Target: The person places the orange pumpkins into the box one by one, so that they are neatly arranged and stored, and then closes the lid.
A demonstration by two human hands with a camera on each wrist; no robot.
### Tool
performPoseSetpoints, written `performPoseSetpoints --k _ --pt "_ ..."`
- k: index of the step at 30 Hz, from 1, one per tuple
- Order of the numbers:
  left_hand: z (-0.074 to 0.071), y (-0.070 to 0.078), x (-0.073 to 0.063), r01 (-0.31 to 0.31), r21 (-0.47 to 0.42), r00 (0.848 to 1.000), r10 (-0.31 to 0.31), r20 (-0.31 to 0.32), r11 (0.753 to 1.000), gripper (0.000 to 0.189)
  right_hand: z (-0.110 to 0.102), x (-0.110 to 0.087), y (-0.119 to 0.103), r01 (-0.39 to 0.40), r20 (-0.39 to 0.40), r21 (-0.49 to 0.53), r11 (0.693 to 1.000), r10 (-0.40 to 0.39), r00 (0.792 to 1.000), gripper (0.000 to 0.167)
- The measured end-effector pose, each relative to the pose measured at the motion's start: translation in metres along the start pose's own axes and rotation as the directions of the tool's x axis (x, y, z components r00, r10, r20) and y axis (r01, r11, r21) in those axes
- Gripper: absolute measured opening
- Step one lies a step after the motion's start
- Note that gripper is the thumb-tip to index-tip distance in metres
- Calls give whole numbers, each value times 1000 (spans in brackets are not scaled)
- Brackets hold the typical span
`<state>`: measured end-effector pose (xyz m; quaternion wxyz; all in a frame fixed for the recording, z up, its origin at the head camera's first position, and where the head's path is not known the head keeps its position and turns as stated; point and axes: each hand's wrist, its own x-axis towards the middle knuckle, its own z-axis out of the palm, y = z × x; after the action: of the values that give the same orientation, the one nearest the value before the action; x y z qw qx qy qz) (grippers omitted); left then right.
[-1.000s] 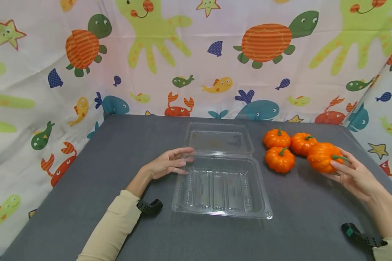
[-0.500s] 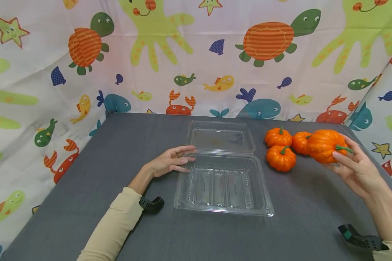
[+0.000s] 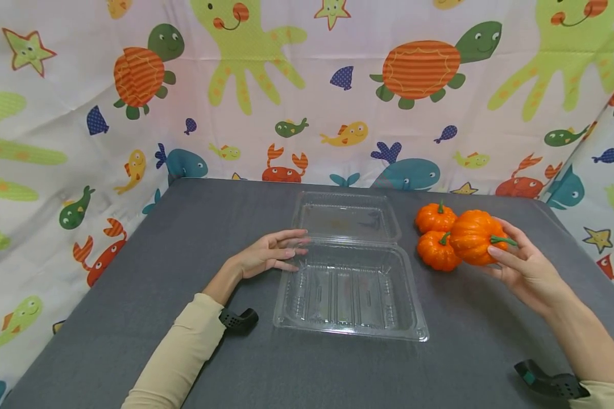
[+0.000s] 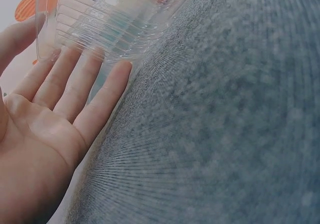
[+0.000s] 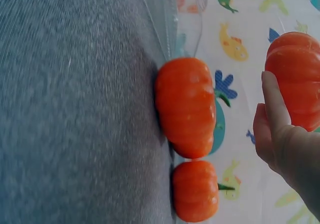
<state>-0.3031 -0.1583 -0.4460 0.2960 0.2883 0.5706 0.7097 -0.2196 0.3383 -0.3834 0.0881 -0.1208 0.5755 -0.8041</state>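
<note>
A small orange pumpkin with a green stem (image 3: 474, 237) is held in my right hand (image 3: 527, 278), raised off the table at the right. Two more pumpkins, a rear one (image 3: 434, 218) and a front one (image 3: 435, 252), sit left of it; the held one hides what lies behind it. In the right wrist view my fingers (image 5: 275, 103) lie along the held pumpkin's side. A clear plastic clamshell container (image 3: 349, 330) stands opened in the middle, its lid (image 3: 345, 200) laid back. My left hand (image 3: 263, 255) touches the container's left side near the hinge, fingers extended.
The table has a dark grey cloth (image 3: 184, 227). A white curtain with sea animals (image 3: 312, 74) hangs behind it and along both sides. Black wrist straps, left (image 3: 237, 321) and right (image 3: 550, 382), are on both arms.
My right hand has lifted the pumpkin and carried it left, so it now covers the place where another pumpkin showed. My left hand and the container stay in place.
</note>
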Motion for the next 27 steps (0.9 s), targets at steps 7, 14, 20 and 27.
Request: performPoseSetpoints --k 7,14,20,27 --pt "1 0 0 -1 -5 1000 1 -3 1000 65 17 13 0 -90 -62 -133 987 83 995 61" --pt "0 -1 0 -6 -6 1000 6 5 1000 63 37 24 -2 -115 -60 -197 974 105 993 62" --pt "1 0 -1 -1 -10 1000 1 0 1000 64 50 32 -5 -140 -15 -201 969 140 990 64" --pt "2 -1 0 -2 -12 1000 2 -1 1000 62 62 39 -5 -181 -13 -243 953 183 983 80"
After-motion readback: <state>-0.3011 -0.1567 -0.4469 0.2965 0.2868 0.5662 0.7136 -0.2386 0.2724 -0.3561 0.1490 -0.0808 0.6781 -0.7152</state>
